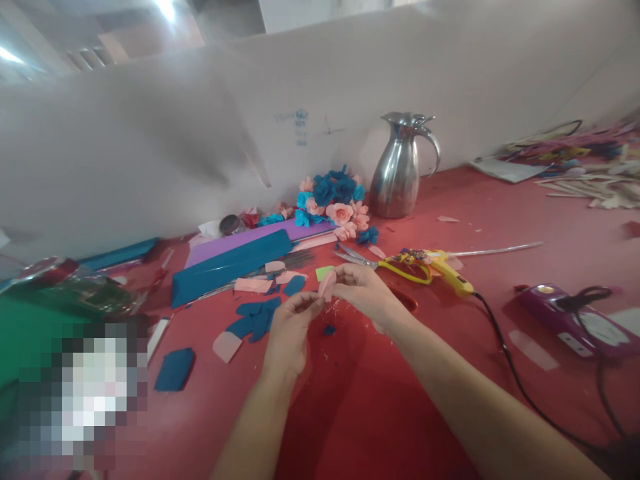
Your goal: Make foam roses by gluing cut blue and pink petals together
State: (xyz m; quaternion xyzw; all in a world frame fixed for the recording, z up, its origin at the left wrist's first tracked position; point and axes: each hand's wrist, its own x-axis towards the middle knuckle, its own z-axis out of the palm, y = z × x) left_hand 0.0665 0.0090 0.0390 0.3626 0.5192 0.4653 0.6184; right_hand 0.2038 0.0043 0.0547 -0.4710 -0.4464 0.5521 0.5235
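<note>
Between my two hands is a small pink paper petal [327,285], held just above the red table [370,400]. My left hand [296,327] pinches its lower left side. My right hand [364,293] grips it from the right, fingers closed. Behind the petal lies a light green paper piece [324,273]. Cut blue paper pieces [255,319] and a pink paper piece [227,347] lie left of my left hand. Past my right hand are yellow-handled scissors [407,268] with open blades and a yellow hot glue gun [453,273] with a black cord.
A bunch of blue and pink paper flowers [333,200] stands at the back beside a steel jug [397,167]. Blue paper [233,263] lies left of it. A purple power strip [575,320] with cords sits at right. Paper strips [600,183] pile up far right.
</note>
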